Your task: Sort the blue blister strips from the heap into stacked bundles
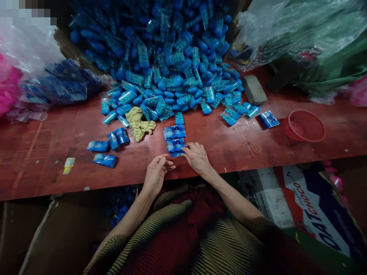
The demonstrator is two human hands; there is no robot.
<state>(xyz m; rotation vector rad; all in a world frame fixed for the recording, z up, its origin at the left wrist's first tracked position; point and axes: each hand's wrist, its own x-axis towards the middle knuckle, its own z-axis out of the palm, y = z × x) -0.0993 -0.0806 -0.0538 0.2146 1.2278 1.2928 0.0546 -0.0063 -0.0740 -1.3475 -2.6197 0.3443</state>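
Observation:
In the head view, my right hand (197,158) has its thumb and forefinger at the right edge of a small stack of flat blue printed sleeves (175,145), pinching the edge. Another blue sleeve (174,132) lies just beyond, at the foot of the heap. My left hand (155,173) hovers at the table's front edge, left of the stack. Its fingers are loosely bent and partly apart, with nothing visible in them. Several filled-out blue sleeved pieces (104,160) lie to the left. Behind is a big heap of clear tubes (172,82) with blue caps and blue balls inside.
A crumpled yellowish cloth (139,124) lies before the heap. To the right are a grey block (254,90), a blue packet (268,119) and a red plastic basket (304,126). Plastic bags (65,82) flank the heap. A printed carton (312,206) stands below the red table (57,133).

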